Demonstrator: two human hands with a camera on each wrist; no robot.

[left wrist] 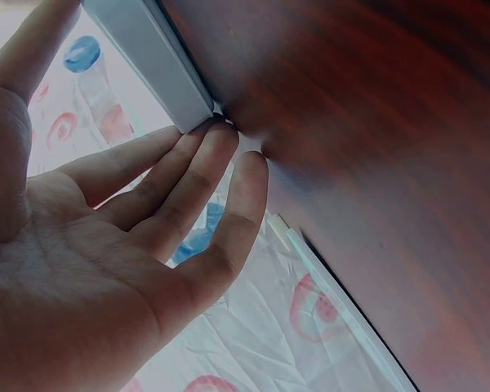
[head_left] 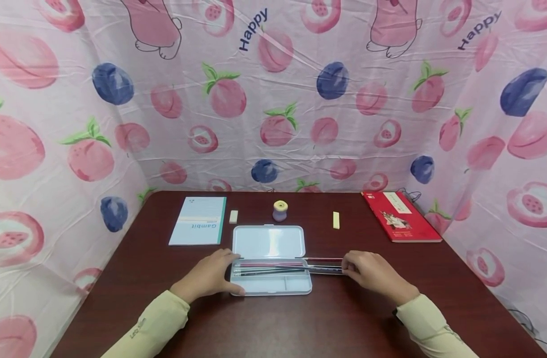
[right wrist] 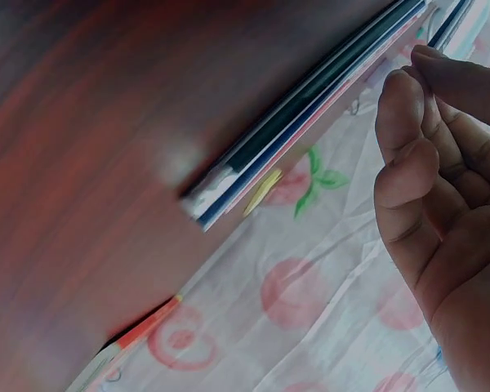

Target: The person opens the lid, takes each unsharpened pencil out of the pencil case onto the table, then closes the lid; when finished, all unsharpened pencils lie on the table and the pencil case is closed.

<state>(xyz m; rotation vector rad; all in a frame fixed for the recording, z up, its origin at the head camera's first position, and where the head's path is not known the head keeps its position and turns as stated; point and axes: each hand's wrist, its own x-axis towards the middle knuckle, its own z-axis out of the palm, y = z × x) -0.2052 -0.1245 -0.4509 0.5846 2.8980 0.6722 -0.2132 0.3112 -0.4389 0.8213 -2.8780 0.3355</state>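
Head view: open pale grey plastic pencil case lies on the dark brown wooden bench, lid flat behind the tray. Left hand rests against the case's left end, fingers straight on its rim, thumb along the near corner; nothing gripped, grip loose. A bundle of long pencils, red, dark and grey, lies across the tray's back compartment and sticks out past the case's right edge. Right hand pinches the protruding ends, grip closed on them. Behind the case: light blue notebook, small white eraser, round yellow-topped purple sharpener, small yellow eraser, red book far right. Pink fruit-print cloth surrounds the bench.

Left wrist view: left hand flat and spread, fingertips touching the case's grey corner against the bench.

Right wrist view: right hand with thumb and forefinger pressed together at the top right edge; the pencils run diagonally beside the bench.
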